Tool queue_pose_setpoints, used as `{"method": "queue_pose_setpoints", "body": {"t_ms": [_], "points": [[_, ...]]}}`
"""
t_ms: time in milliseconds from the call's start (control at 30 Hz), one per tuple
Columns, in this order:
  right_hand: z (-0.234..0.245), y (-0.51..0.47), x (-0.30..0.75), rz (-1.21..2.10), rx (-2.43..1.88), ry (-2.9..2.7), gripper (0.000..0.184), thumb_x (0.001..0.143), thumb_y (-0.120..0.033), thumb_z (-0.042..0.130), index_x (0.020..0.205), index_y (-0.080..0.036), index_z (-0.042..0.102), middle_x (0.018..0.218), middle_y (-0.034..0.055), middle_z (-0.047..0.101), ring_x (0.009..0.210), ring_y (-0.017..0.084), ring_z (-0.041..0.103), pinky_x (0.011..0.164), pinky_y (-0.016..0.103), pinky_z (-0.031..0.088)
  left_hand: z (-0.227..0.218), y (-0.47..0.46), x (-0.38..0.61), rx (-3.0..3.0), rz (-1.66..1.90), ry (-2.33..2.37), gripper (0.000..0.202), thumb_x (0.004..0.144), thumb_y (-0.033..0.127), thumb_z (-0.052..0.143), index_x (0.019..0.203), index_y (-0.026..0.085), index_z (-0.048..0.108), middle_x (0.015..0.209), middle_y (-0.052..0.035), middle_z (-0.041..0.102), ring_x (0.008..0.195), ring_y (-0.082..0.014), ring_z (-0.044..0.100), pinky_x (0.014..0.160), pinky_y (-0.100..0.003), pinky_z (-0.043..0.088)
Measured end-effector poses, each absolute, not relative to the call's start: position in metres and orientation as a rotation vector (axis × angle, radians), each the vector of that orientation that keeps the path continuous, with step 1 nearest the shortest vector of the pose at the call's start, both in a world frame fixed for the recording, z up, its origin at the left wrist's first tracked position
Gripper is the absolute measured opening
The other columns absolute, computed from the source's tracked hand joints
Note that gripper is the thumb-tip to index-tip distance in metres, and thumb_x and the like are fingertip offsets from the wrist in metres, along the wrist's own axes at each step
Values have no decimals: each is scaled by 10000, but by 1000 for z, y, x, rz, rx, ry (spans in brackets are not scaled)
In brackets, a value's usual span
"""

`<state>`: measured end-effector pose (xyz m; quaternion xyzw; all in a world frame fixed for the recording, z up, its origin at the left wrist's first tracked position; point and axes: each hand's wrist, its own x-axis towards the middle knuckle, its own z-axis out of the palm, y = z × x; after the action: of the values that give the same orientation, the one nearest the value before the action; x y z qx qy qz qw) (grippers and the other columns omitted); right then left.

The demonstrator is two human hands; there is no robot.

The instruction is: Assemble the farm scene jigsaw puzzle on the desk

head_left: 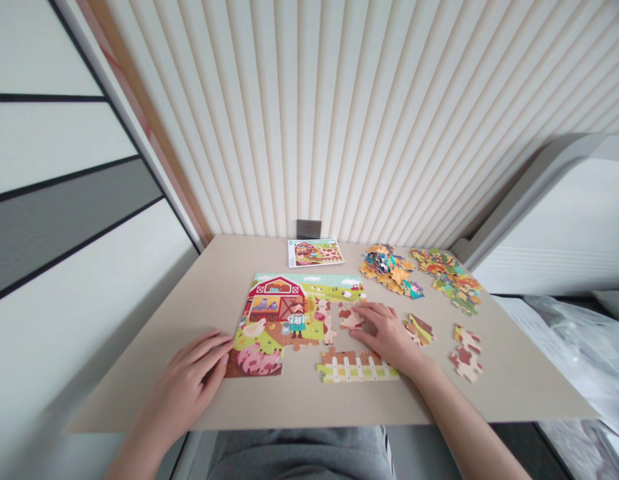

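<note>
Fingers of your right hand (384,331) rest on one brown-patched jigsaw piece (347,316), pressing without a grip; your left hand (189,377) lies open beside the part-built farm puzzle (284,313). Around them: one fence section (356,367), one loose piece (419,330), one pair of pieces (466,353), two heaps (386,269) (452,280), one picture card (315,253), on a beige table (514,393) against a ribbed wall (339,133).

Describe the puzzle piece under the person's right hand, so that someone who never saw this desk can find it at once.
On the beige desk, a farm jigsaw puzzle lies partly built. At its right end, the right hand has its fingertips on a small cream puzzle piece with brown cow patches. Unlike the long white picket-fence section just below it, this piece is small and spotted.
</note>
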<state>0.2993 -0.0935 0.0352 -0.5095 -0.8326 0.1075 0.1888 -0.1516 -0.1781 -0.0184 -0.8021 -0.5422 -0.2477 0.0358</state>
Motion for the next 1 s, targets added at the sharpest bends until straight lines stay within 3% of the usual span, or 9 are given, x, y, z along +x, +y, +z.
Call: {"method": "queue_pose_setpoints", "body": {"t_ms": [400,1000], "points": [[37,-94,297,277,-1485,-2321,443,934,-511,703,1349,-363,652,1197,66,686,1145,297,625,1006,469,476,-17,-177,-151,-2460,-742,-1649,339,1008,374,547,1290,257,695,1336,-70,693,1307,-261,613,1123,-391,501],[30,-92,303,342,-1415,-2288,431,970,-462,662,1379,-333,622,1310,77,666,1240,295,603,1073,480,459,-18,-178,-152,-2465,-756,-1664,343,1009,376,553,1297,261,698,1344,-62,689,1308,-265,607,1118,-400,501]]}}
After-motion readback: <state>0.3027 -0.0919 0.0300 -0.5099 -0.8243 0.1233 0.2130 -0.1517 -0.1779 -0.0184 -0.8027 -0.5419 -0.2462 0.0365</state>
